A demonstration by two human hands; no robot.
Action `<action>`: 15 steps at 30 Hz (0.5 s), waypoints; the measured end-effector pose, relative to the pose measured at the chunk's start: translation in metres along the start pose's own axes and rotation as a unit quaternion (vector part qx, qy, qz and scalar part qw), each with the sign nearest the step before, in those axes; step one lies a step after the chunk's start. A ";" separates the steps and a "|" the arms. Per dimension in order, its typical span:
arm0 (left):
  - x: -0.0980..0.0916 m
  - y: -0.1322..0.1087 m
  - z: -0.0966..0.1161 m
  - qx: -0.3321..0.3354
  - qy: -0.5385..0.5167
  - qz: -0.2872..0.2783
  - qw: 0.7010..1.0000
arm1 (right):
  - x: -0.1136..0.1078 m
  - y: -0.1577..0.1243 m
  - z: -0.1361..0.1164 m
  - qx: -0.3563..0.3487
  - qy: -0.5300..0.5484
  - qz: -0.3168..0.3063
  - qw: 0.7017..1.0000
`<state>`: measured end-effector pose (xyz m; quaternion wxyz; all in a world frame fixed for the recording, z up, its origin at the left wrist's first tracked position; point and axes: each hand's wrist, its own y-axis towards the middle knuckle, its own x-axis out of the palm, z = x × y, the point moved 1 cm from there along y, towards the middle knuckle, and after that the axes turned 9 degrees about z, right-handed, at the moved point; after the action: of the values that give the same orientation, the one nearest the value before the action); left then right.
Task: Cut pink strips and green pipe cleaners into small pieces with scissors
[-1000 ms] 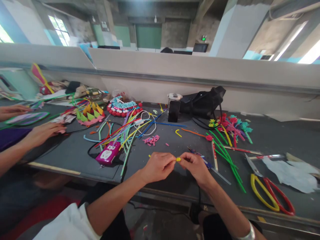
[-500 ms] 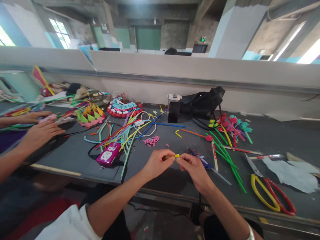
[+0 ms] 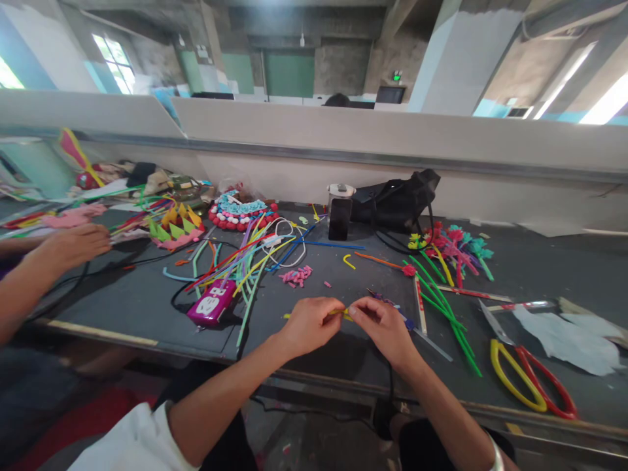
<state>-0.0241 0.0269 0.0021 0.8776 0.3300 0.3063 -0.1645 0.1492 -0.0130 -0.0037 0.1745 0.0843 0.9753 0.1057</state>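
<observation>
My grip is a pinch from both sides on a yellow strip [image 3: 347, 316]: my left hand [image 3: 311, 325] and my right hand [image 3: 385, 327] have it almost tip to tip. Its long axis runs across me, left to right, rather than away. A yellow end pokes out past the outer side of my left hand; I take it for the same strip, so most of its length would lie behind those fingers, with my right fingertips at the other end. Neither hand is nearer: both touch it. How the short bit between them is bent is too small to tell.

Well right of the strip lie the scissors [image 3: 523, 376]. The purple box [image 3: 210, 305] is to its left, the green stems [image 3: 449, 320] to its right. Beyond the strip come the pink bits [image 3: 297, 276], off to the left, then the yellow hook [image 3: 348, 261] and, farther, the phone [image 3: 340, 220].
</observation>
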 end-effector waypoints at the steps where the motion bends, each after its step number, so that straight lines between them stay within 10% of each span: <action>1: 0.001 -0.001 0.000 0.029 0.027 -0.006 0.999 | 0.000 0.000 0.001 0.005 0.000 -0.003 1.000; 8: 0.000 -0.005 0.003 0.162 0.196 -0.057 0.965 | 0.003 -0.001 0.003 0.109 0.075 -0.078 0.988; 15: -0.003 -0.004 0.008 0.075 0.109 -0.063 0.989 | 0.001 -0.003 -0.004 0.068 0.054 -0.079 0.993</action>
<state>-0.0247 0.0185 0.0068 0.7994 0.3912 0.4073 -0.2049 0.1464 -0.0165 -0.0007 0.1228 0.0132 0.9919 0.0293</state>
